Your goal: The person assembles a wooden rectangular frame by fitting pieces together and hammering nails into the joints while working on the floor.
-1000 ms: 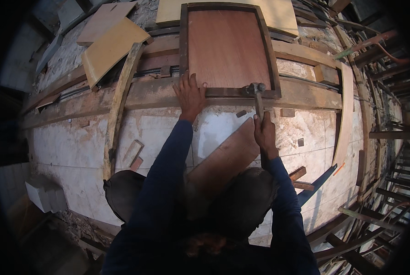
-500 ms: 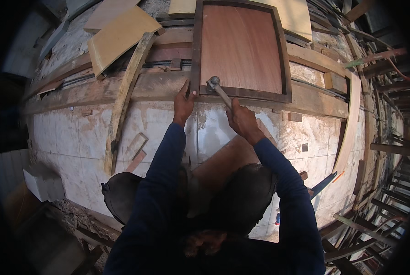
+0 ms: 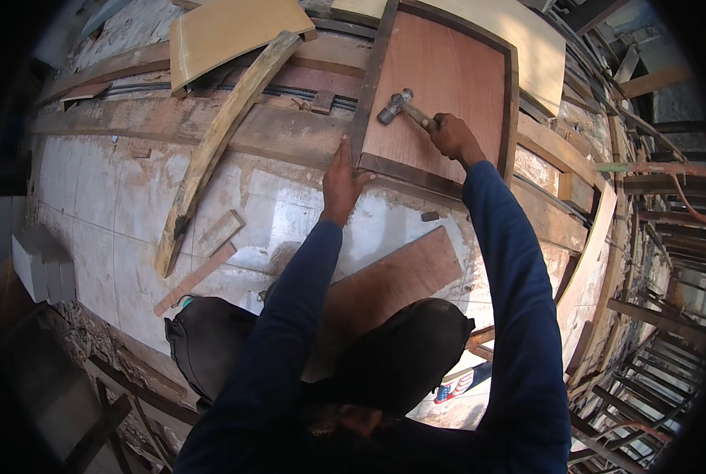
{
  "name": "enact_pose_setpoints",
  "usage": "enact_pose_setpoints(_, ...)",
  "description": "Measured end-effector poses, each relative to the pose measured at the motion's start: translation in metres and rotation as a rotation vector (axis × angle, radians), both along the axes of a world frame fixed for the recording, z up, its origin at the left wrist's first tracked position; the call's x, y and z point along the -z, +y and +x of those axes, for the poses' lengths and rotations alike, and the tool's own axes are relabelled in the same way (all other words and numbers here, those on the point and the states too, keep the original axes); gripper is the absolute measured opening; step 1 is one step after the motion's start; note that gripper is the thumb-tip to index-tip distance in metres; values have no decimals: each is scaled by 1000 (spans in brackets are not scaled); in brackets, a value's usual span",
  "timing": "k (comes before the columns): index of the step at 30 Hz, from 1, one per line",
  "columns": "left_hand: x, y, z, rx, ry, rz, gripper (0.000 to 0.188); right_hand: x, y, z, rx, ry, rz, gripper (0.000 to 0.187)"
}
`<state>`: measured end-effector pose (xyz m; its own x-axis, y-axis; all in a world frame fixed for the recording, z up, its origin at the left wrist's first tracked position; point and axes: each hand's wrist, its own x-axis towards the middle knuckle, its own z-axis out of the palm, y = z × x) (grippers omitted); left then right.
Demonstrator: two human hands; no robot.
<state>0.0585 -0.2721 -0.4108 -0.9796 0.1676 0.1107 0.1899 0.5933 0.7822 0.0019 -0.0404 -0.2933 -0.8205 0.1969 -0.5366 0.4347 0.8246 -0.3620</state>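
In front of me lies a shallow framed wooden panel [image 3: 456,87], reddish plywood inside a dark wood frame. My right hand [image 3: 454,137] grips a ball-peen hammer [image 3: 401,106] by its wooden handle. Its metal head is over the panel's lower left part; whether it touches the plywood I cannot tell. My left hand [image 3: 342,183] is at the frame's near left corner, with the fingers stretched out along the outside and the thumb apart. Nothing is held in that hand.
Long timber beams [image 3: 282,134] run crosswise beneath the panel. A rough plank [image 3: 227,146] slants across them on the left, beside a yellowish board [image 3: 234,39]. A plywood piece [image 3: 400,276] lies on the tiled floor near my knees. Timber is stacked at the right.
The hammer has lifted from the frame's near edge and moved further over the panel with my right hand. My left hand stays at the corner. The whole view has turned somewhat.
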Motion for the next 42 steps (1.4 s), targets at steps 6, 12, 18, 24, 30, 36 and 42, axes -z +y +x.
enact_pose_setpoints(6, 4, -8, 2, 22, 72, -51, 110, 4, -14, 20, -408, 40, 137, 40)
enact_pose_setpoints(12, 3, -8, 2, 91, 88, 16, 108, -1, -13, 15, -302, 98, 189, 41)
enact_pose_setpoints(18, -5, -11, 2, 115, -8, 11, 108, -10, -15, 29, -403, 80, 220, 39)
enact_pose_setpoints(24, -1, -9, 1, 133, -6, 24, 106, 3, -21, 67, -167, 171, 184, 38)
enact_pose_setpoints(30, 10, -17, -2, 106, 37, 109, 86, -10, -20, 139, -5, 798, -35, 25)
enact_pose_setpoints(36, -11, 8, 9, -85, -92, 330, 71, 57, -23, 223, 56, 546, 102, 30)
enact_pose_setpoints(42, -2, 6, -2, -253, -140, 310, 71, 33, -34, 220, 49, 629, 103, 25)
